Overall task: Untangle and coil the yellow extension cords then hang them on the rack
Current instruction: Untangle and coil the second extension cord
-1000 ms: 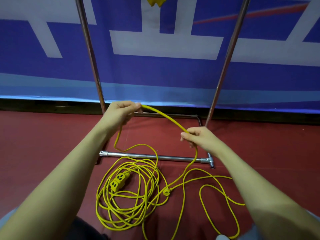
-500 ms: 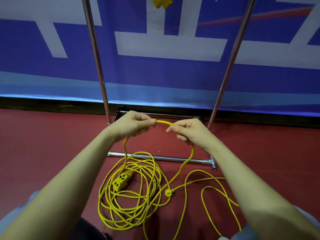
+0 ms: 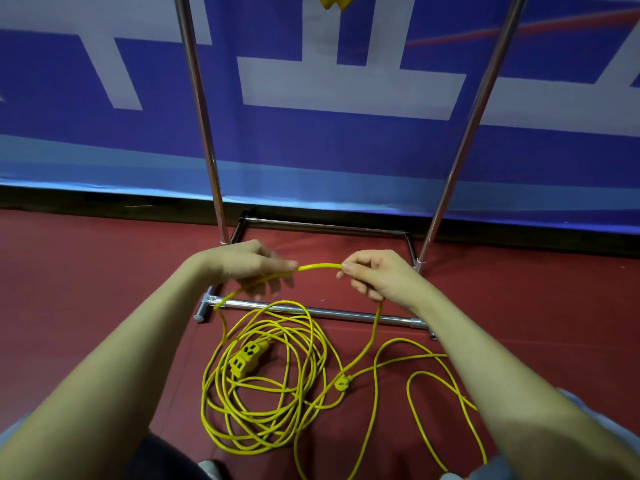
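**Both hands pinching one raised run of yellow cord, tangle lying below**

The left hand (image 3: 247,263) and right hand (image 3: 375,273) are holding apart at the same height above the floor, each pinching the yellow extension cord (image 3: 270,386) between thumb and fingers. A short arched run of cord is spanning the gap between them, clear of the floor.

From under the left hand the cord is dropping down and leftward, crossing the rack (image 3: 311,311) at its front base bar before entering the pile. From under the right hand it is dropping nearly straight down, crossing the same bar, toward a round yellow plug (image 3: 341,383) lying on the floor.

The bulk of the cord is lying in loose, overlapping loops on the red floor (image 3: 86,289), directly below and between the two forearms, nearer the person than the base bar. A yellow multi-outlet socket block (image 3: 247,358) is resting inside the loops, on the left part of the pile. A separate wide loop is trailing out to the right, passing under the right forearm.

The rack's two chrome uprights are rising behind the hands, in front of a blue-and-white banner (image 3: 346,140). A yellow object (image 3: 334,1), cut off by the top edge, is hanging between the uprights.
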A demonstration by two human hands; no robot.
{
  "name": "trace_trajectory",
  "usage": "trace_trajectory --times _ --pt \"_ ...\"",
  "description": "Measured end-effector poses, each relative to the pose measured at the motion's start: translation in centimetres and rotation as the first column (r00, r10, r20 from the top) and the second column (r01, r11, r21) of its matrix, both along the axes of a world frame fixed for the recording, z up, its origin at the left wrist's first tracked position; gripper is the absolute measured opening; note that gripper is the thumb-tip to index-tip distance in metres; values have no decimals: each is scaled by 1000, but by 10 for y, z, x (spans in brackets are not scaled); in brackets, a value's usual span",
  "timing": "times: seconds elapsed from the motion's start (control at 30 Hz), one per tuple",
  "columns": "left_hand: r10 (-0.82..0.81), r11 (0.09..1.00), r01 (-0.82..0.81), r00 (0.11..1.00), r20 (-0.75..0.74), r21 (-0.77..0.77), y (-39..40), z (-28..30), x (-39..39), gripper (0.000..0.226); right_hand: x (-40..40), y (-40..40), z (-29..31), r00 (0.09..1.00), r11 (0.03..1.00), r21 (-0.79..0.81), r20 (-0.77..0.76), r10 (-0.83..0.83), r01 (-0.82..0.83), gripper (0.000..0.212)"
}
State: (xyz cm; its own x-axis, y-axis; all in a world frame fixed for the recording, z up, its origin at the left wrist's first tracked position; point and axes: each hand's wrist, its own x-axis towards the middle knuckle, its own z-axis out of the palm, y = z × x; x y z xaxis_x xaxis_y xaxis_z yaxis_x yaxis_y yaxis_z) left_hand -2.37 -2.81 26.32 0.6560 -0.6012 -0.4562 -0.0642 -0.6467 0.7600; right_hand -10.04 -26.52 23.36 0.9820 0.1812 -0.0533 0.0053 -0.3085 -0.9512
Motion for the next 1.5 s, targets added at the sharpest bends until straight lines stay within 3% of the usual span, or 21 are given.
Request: trace_trajectory --times 0.17,0.4,0.63,0.83,0.97,1.1,1.17,1.3,1.5 --pt "-32 927 34 999 10 -372 -22 -5 -10 28 2 13 9 999 999 24 33 25 -25 18" --pt "28 858 -60 997 -70 -510 -23 -12 -7 27 -1 -8 3 984 973 224 -156 91 -54 20" --pt "29 867 -110 985 -171 -487 -23 -17 -4 29 -7 -28 -1 977 986 156 -189 96 -67 21" --pt "-29 957 -37 975 -222 -288 -23 -17 -6 30 -7 -28 6 981 989 -99 -172 93 -112 13" --pt "-61 958 -9 971 -233 -286 -26 -12 -10 29 -6 -27 7 979 999 6 -196 53 -53 16" --pt "15 915 -76 988 -155 -396 -42 -9 -16 13 -4 -22 13 969 974 219 -223 105 -55 18" --pt "62 896 -107 991 -117 -432 -45 -7 -13 16 -4 -22 13 963 960 268 -225 150 -87 27" --pt "96 889 -115 993 -64 -444 -39 -5 -6 21 -5 -29 10 955 977 191 -260 141 -92 28" --pt "-10 954 -46 982 -187 -297 -31 -11 0 21 -3 -27 6 968 999 4 -249 34 -34 20"
